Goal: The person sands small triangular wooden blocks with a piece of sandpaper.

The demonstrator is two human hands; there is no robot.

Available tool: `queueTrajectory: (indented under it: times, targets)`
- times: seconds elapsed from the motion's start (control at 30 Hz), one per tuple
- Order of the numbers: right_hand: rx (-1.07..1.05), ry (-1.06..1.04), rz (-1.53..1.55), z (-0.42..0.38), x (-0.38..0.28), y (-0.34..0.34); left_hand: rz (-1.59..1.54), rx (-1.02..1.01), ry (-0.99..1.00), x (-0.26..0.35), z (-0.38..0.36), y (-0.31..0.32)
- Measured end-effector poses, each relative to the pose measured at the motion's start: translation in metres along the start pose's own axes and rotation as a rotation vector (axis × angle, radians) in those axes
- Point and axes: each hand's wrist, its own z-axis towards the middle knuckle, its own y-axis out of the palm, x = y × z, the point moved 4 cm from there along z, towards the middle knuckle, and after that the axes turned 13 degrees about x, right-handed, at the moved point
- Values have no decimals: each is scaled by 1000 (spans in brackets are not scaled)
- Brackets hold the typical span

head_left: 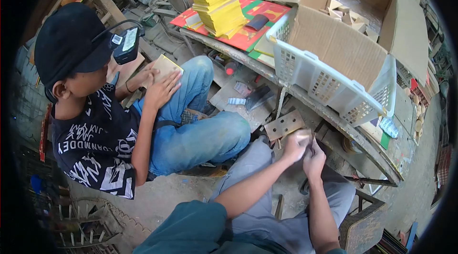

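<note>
My left hand [296, 145] is closed, its fingers smeared by motion. My right hand [314, 159] is closed right beside it, the fingertips of both meeting. Between them shows the thin edge of a small brownish piece, too blurred and covered to name. Just behind my hands lies a wooden board with dark round holes [284, 125], low down near the table legs. Both hands are above my lap, between my knees in grey trousers [248, 170].
A person [100, 106] sits at my left, their hands [160, 87] on a flat yellow-edged wooden panel [164, 67]. The table holds a yellow stack [217, 8] and a white plastic basket [329, 80] bearing a cardboard box [334, 49] with wooden blocks [350, 18].
</note>
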Motion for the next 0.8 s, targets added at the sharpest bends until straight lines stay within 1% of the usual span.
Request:
queueTrajectory:
  times: [0.03, 0.07, 0.1, 0.13, 0.17, 0.2, 0.27, 0.3, 0.33, 0.4, 0.43, 0.47, 0.53, 0.57, 0.6, 0.63, 0.67, 0.73, 0.77, 0.8]
  targets:
    - [9, 8, 9, -1, -19, -1, -38, 17, -94, 4, -2, 0]
    - [-39, 61, 2, 2, -17, -3, -49, 41, -17, 14, -8, 0]
    - [-78, 136, -96, 6, 2, -5, -47, 36, -28, 8, -16, 1]
    - [-113, 199, -186, 13, 13, -5, -12, -39, 7, 3, -23, 6]
    - [-109, 160, -150, 16, 15, -8, 23, -111, 44, 0, -24, 10]
    - [-104, 154, -148, 15, 9, -8, 21, -112, 52, 3, -20, 10]
    - [-18, 84, -127, 6, -8, -8, 20, 7, -10, 4, -9, 3]
    - [86, -100, -93, 0, -13, -3, -70, 32, -113, -2, -1, 2]
    - [79, -98, -95, 1, -9, -3, -71, 37, -119, -6, -4, 3]
    - [13, 163, -190, 8, 5, -6, 2, -106, 7, -3, -13, 10]
    - [-41, 161, -189, 15, 7, -10, 24, -149, 33, 0, -24, 12]
    - [-79, 191, -197, 17, 10, -12, 85, -150, 70, 2, -25, 13]
    - [-33, 189, -219, 12, 5, -10, 123, -140, 41, 5, -12, 8]
    - [2, 30, -196, 8, -4, -8, -24, -62, -37, -17, 3, 8]
    - [35, -127, -170, 2, -12, -6, -2, -6, -99, 18, 0, -1]
    - [38, -93, -128, 2, -18, -6, -46, -20, -57, 14, -1, 0]
    - [24, 22, -112, 4, -13, -6, -88, -35, -16, 11, -3, 4]
    - [-59, 311, -223, 15, -16, -10, -94, -150, -69, -3, -13, 13]
    - [-72, 251, -268, 16, 0, -8, -58, -156, -68, -9, -15, 15]
    - [-81, 255, -269, 8, 10, -4, -57, -151, -75, -11, -13, 15]
